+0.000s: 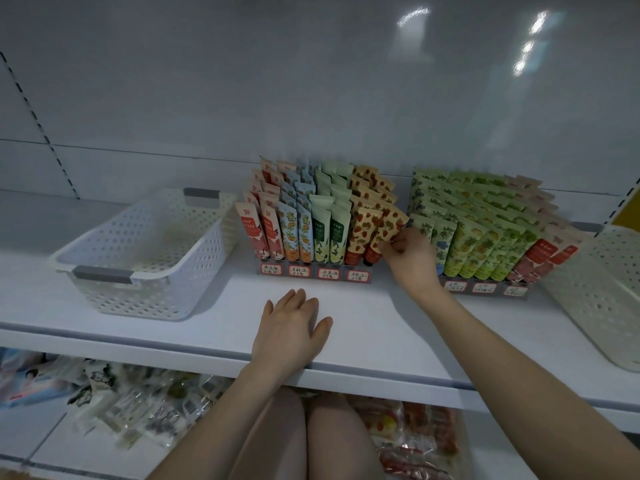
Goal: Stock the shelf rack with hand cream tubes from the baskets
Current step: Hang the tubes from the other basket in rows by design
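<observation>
The white shelf (363,317) carries a white perforated basket (138,296) at left, two clear racks (313,271) (485,288) of hand cream tubes (322,233) just beside each other, and a second basket (602,299) at right. The left grip (291,323) rests flat near the front edge.

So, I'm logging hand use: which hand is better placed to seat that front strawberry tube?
Right hand: it pinches the strawberry tube at its slot; the left hand lies flat on the shelf.
</observation>
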